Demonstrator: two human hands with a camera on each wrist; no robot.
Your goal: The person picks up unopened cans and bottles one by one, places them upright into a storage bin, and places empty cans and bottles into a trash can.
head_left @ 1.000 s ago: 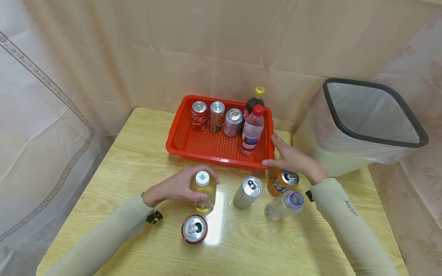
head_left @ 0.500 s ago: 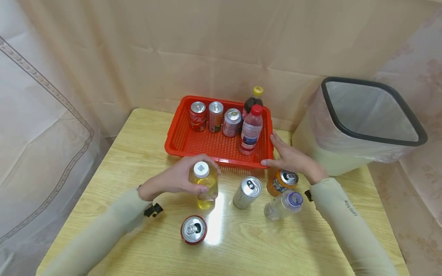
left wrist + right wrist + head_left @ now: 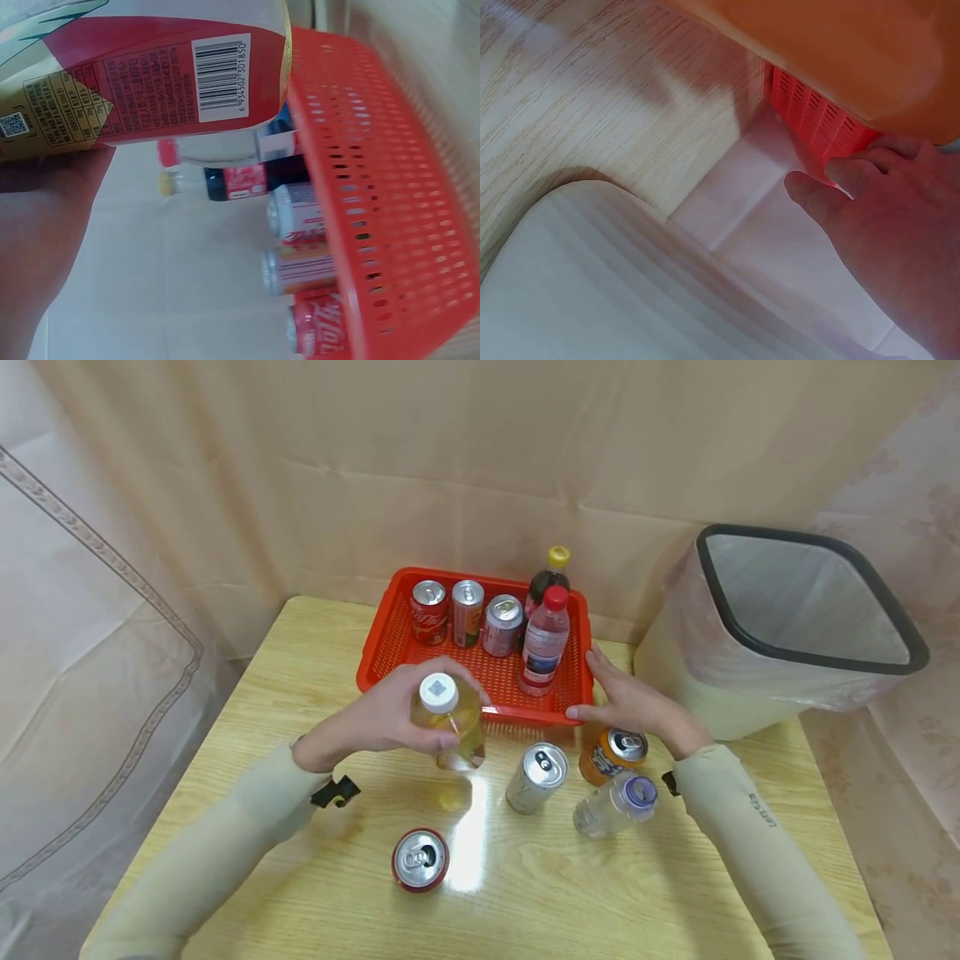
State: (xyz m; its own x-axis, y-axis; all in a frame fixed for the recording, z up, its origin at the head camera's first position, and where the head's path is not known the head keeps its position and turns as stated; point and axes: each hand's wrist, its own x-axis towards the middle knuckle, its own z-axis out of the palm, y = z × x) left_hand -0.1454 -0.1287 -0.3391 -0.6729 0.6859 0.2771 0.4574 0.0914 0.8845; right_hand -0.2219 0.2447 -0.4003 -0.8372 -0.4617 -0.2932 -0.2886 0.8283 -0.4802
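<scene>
My left hand [image 3: 390,706] grips a bottle of yellow drink with a white cap [image 3: 450,718], held above the table in front of the red basket [image 3: 427,695]. Its printed label with a barcode [image 3: 221,79] fills the top of the left wrist view. My right hand [image 3: 633,697] rests against the basket's right front corner, fingers extended and thumb on the rim. Inside the basket stand a red cola can [image 3: 430,618], a slim can [image 3: 467,610], a pinkish can [image 3: 502,627], a red-capped bottle [image 3: 545,647] and a dark yellow-capped bottle [image 3: 549,581].
On the table [image 3: 540,893] stand a red-sided opened can [image 3: 420,860], a white can [image 3: 536,779], an orange can [image 3: 611,756] and a tilted-looking clear bottle with a purple rim [image 3: 611,808]. A lined waste bin [image 3: 690,635] stands at the right.
My left hand has raised the bottle of yellow drink off the table and carried it toward the basket's front edge. The right hand keeps its place on the basket.
</scene>
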